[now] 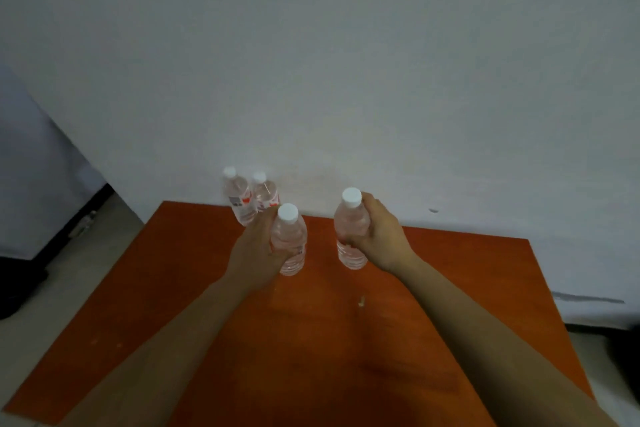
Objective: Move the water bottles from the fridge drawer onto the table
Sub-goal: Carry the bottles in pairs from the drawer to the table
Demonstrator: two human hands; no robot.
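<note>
Filling the upper part of the head view, a pale wall [346,62] is seen behind an orange-brown tabletop [207,305], whose far edge lies against it. A strip of light floor [69,270] is seen to the left of the tabletop.

Two bare forearms are stretched forward over the tabletop. The left hand [254,253] is closed around the left held bottle [289,239]; its fingers [273,248] are wrapped about the bottle's middle from the left side, so that the white cap and shoulder stand clear above them and the ribbed base shows below. The right hand [379,234] is closed around the right held bottle [350,229]; it is gripped from the right, the cap rising just above the hand and the base showing beneath it. Both bottles are held roughly upright over the middle of the tabletop, apart from each other. Whether their bases are touching the surface cannot be told.

Two standing bottles [251,198] with red-and-white labels are seen side by side at the far edge of the tabletop, close to the wall, just behind the left hand.

A small pale speck [362,301] lies on the tabletop nearer the camera.
</note>
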